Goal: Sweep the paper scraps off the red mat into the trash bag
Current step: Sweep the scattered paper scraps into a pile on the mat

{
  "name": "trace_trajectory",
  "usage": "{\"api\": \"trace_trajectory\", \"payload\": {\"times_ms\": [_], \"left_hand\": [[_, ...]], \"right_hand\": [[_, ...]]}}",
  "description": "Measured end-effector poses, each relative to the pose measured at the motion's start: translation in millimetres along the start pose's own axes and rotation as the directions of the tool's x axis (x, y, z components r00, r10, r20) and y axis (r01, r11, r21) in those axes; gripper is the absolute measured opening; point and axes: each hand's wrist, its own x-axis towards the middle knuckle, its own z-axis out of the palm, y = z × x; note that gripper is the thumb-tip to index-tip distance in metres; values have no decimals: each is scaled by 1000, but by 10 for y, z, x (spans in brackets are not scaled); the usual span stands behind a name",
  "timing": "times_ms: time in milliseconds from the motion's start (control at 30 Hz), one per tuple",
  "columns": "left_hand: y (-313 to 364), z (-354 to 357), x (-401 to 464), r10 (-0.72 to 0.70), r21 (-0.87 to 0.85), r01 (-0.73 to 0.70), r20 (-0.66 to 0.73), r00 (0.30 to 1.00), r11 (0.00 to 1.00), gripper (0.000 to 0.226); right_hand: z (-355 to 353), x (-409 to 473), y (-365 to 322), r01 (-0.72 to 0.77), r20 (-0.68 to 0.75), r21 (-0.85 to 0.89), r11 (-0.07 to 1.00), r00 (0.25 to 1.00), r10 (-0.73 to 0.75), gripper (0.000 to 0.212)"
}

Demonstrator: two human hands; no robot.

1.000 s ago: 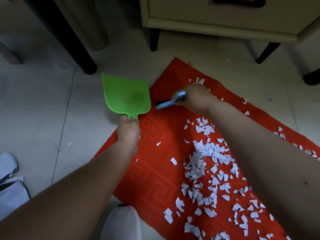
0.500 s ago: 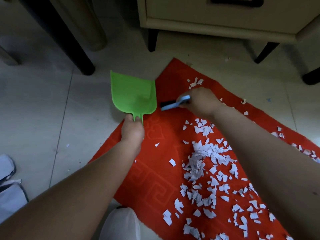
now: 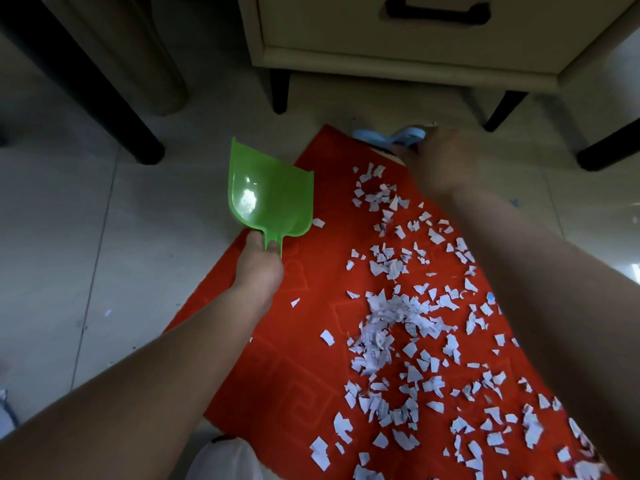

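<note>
My left hand (image 3: 259,268) is wrapped around the handle of the green dustpan (image 3: 270,199), fingers curled tight on it. The pan lies along the left edge of the red mat (image 3: 277,368), partly on the tile floor (image 3: 86,237), its open mouth pointing away from me. I see no scraps in the pan.

My right hand (image 3: 438,157) is at the far corner of the mat, gripping the light blue brush (image 3: 391,137). The brush is motion-blurred; I cannot tell how its bristles meet the mat. Back of the hand hides the fingers' hold.

Paper scraps (image 3: 398,323) are scattered over the right half of the mat, densest in a clump near the middle, thinner toward the far corner. One scrap lies just beside the pan's near right corner. My right forearm crosses over the mat's right edge and covers part of the scatter there.

Beyond the mat: a beige drawer cabinet (image 3: 415,36) on dark legs, its front leg (image 3: 278,91) near the mat's far corner. A black table leg (image 3: 86,84) stands to the left. Trash bag not identifiable in this view.
</note>
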Motion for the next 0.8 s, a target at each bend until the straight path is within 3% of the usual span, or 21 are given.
{"api": "trace_trajectory", "payload": {"times_ms": [267,433,533,667,800], "left_hand": [[-55,-29,30,8,4,-8,-3,1000,1000,33],[-58,-43,25,-5,11,5,-3,1000,1000,30],[-48,-48,18,-16,12,16,1,1000,1000,29],[-35,-48,-10,-9,1,9,7,1000,1000,30],[-26,-50,-22,-10,-13,10,18,1000,1000,34]], "right_hand": [[367,235,35,27,181,-106,994,984,-8,31],[14,245,138,166,337,-98,981,933,-124,37],[-193,226,149,173,267,-54,983,951,-153,38],[-97,226,89,82,136,-73,994,988,-72,42],[255,227,72,5,163,-29,1000,987,0,39]]}}
